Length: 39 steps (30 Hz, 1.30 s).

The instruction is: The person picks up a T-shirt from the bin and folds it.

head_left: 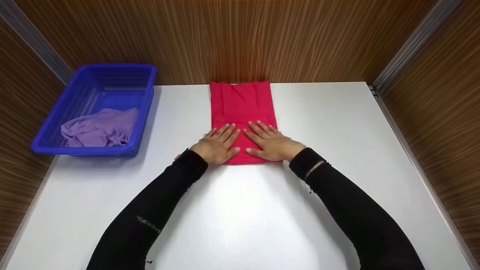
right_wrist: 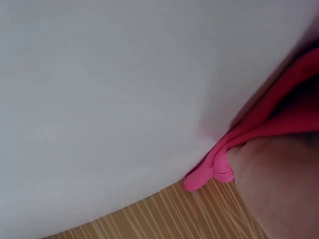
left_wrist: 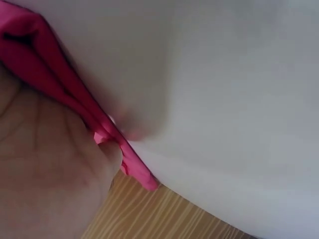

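A red folded cloth garment lies flat on the white table, its far end right at the back wall. Its near half has been laid over in a band, and both hands rest on that part. My left hand is spread on the left side, fingers straight and pointing away. Mirroring it, my right hand lies on the right side with fingers spread. In the left wrist view the layered edge of the garment shows beside the palm. The right wrist view shows its other layered edge along the hand.
A blue plastic basket stands at the table's left back corner, with a crumpled purple cloth in it. Wood-patterned panels enclose the white table at the back and both sides.
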### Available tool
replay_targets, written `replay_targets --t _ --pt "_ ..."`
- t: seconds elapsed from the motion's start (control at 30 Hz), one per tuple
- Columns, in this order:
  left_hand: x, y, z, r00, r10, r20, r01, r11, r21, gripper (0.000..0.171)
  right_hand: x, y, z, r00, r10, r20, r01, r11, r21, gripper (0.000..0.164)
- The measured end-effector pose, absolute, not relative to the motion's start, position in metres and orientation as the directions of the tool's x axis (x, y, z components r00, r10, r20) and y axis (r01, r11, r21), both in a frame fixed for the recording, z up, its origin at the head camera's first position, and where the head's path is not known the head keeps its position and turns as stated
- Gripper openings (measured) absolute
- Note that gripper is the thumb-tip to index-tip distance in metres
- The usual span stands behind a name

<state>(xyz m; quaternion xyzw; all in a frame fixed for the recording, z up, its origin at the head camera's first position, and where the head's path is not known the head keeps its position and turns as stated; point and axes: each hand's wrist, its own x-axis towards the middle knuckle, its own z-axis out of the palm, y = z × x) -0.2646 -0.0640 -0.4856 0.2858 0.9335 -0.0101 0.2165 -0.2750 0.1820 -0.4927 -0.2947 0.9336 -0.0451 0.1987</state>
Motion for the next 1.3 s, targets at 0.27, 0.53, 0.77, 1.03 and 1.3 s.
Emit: replay_targets --t 0.27,0.53,0.77,1.03,1.3 --pt "-0.262 -0.074 -0.488 -0.734 0.577 -0.359 0.570 0.810 0.139 0.085 -0.271 0.190 -0.487 -0.708 -0.613 -0.351 -0.590 0.786 -0.185 0.098" --pt "-0.255 -0.083 -0.490 -0.719 0.651 -0.242 0.649 0.754 0.100 0.110 -0.259 0.198 -0.488 -0.693 -0.674 -0.257 -0.682 0.728 -0.070 0.098" --pt "-0.245 -0.075 -0.486 -0.679 0.721 -0.136 0.734 0.663 -0.150 0.084 -0.252 0.201 -0.485 -0.650 -0.741 -0.167 -0.754 0.656 0.024 0.073" --pt "-0.240 -0.076 -0.483 -0.659 0.742 -0.122 0.752 0.651 -0.105 0.060 -0.249 0.212 -0.486 -0.624 -0.774 -0.107 -0.781 0.623 0.048 0.064" --pt "-0.241 -0.094 -0.469 -0.669 0.743 0.025 0.739 0.660 0.133 0.046 -0.252 0.231 -0.472 -0.691 -0.722 -0.023 -0.718 0.690 -0.092 0.047"
